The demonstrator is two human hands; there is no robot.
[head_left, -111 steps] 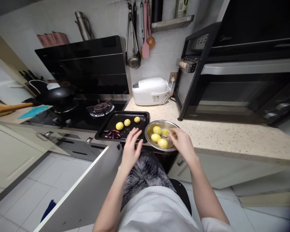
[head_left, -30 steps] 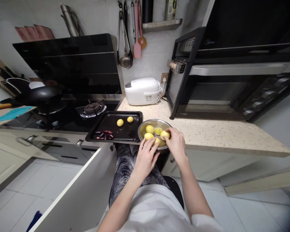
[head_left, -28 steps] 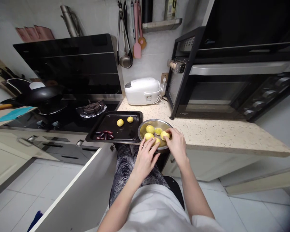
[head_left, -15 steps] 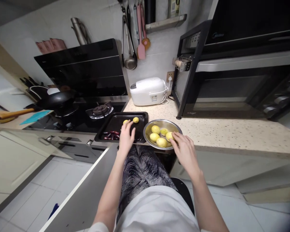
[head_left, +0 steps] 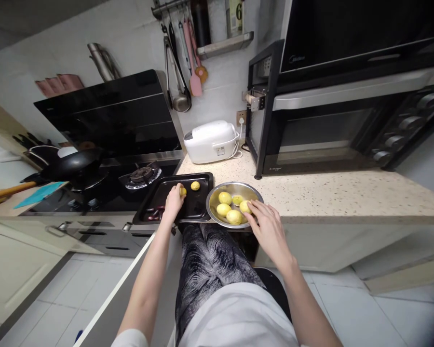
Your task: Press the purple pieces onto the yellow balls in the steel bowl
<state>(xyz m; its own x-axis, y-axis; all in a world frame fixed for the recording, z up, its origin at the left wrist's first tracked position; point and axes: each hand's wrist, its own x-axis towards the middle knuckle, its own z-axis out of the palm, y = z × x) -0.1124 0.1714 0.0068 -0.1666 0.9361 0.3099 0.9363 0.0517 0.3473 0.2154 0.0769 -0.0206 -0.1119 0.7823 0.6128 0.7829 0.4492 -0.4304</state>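
Over the black baking tray [head_left: 198, 212], my left hand [head_left: 173, 200] has its fingers closed round a small yellow fruit [head_left: 183, 191]. Another yellow fruit [head_left: 195, 185] lies on the tray to its right, and several dark red pieces [head_left: 155, 213] are at the tray's lower left, partly hidden by the hand. A steel bowl [head_left: 210, 206] beside the tray contains several yellow fruits [head_left: 234, 217]. My right hand [head_left: 265, 224] grips the yellow fruit [head_left: 245, 206] at the bowl's right side between thumb and fingers.
Behind the bowl is a white rice cooker [head_left: 211, 142]. The stove [head_left: 104, 188] with a black wok [head_left: 74, 164] stands left, and an oven [head_left: 321, 130] stands right on the speckled counter [head_left: 332, 195]. An open cabinet door [head_left: 119, 294] sticks out at my lower left.
My left hand has closed from spread fingers onto the small yellow fruit on the tray. My right hand stays at the same fruit in the bowl. The view has shifted slightly.
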